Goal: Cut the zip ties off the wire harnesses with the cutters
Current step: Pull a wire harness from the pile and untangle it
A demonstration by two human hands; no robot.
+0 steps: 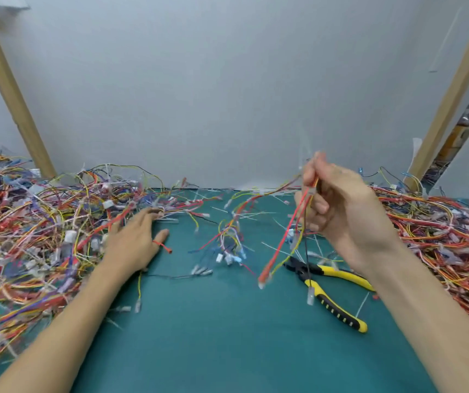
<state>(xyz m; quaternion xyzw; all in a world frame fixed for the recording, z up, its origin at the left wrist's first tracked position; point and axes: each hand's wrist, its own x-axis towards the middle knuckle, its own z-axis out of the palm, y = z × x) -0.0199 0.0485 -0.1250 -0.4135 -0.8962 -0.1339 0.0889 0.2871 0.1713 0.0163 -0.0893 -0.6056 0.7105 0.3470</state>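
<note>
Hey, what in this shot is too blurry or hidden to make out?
All in the head view:
1. Harness in the right hand: motion blur hides whether a zip tie remains.
2. Cutters: one handle's end is behind the right forearm.
3. Left hand: some fingertips sit under the left wire pile.
4. Right wire pile: cut off by the frame edge.

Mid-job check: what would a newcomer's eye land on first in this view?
Two tangled heaps of coloured wire harnesses, the left pile and the right pile, flank the green mat. Between them the right hand is raised, pinching a red-and-yellow harness that dangles over the mat. The yellow-handled cutters lie unheld beneath it, and the left hand rests flat at the left pile's edge.
</note>
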